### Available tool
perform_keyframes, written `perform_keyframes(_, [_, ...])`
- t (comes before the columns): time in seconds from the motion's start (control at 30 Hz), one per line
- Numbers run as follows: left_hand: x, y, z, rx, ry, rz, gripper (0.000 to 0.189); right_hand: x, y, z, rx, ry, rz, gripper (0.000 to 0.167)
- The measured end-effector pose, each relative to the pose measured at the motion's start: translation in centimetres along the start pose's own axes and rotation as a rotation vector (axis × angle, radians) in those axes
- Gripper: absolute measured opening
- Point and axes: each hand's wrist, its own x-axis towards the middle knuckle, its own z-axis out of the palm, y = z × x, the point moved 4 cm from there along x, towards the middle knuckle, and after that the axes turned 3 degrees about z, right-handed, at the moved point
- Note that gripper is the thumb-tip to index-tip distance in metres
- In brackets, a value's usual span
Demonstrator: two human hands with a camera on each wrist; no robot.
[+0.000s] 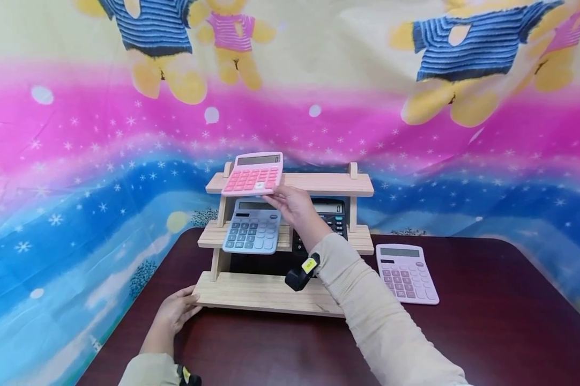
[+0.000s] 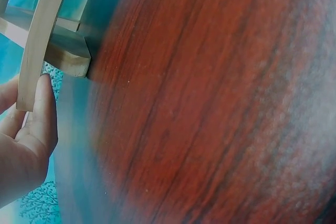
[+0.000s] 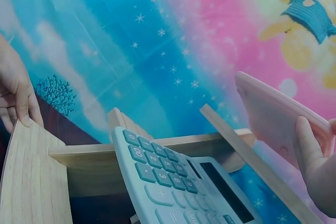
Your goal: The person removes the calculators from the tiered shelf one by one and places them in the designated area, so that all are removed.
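A three-tier wooden shelf (image 1: 270,292) stands on the table. My left hand (image 1: 175,309) grips the left end of its bottom board, thumb above and fingers beneath, as the left wrist view also shows. With my right hand (image 1: 297,206) I pinch a pink calculator (image 1: 253,174) by its lower right corner, at the left part of the top board; in the right wrist view its back (image 3: 278,121) faces the camera, tilted. Below it a light blue calculator (image 1: 252,225) leans on the middle board. To its right a black calculator (image 1: 335,214) is partly hidden by my right arm.
A pale pink calculator (image 1: 408,273) lies on the dark red wooden table (image 1: 502,316), right of the shelf. Behind the table hangs a cloth (image 1: 290,102) printed with bears and snowflakes. My right sleeve (image 1: 381,311) crosses in front of the shelf's right side.
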Motion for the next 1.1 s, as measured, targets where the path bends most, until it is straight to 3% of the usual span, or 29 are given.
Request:
perform_keyframes(0.5, [-0.1,0.2,-0.3,0.010,0.012,0.002,0.055,-3.9,-1.2,-2.4,-0.062,-0.120,-0.071,0.039])
perform_keyframes(0.73, [-0.2,0.0,-0.2,0.027,0.014,-0.005,0.054,-5.5,-2.2,-4.1,-0.105,-0.110,-0.101,0.036])
perform_keyframes(0.97, [-0.3,0.1,-0.2,0.021,0.015,0.004,0.054,-6.5,-3.5,-5.7,-0.084,-0.071,-0.110,0.016])
perform_keyframes(1.1, [-0.3,0.1,-0.2,0.024,0.014,0.005,0.053,-7.1,-4.1,-6.4,-0.083,-0.056,-0.102,0.027])
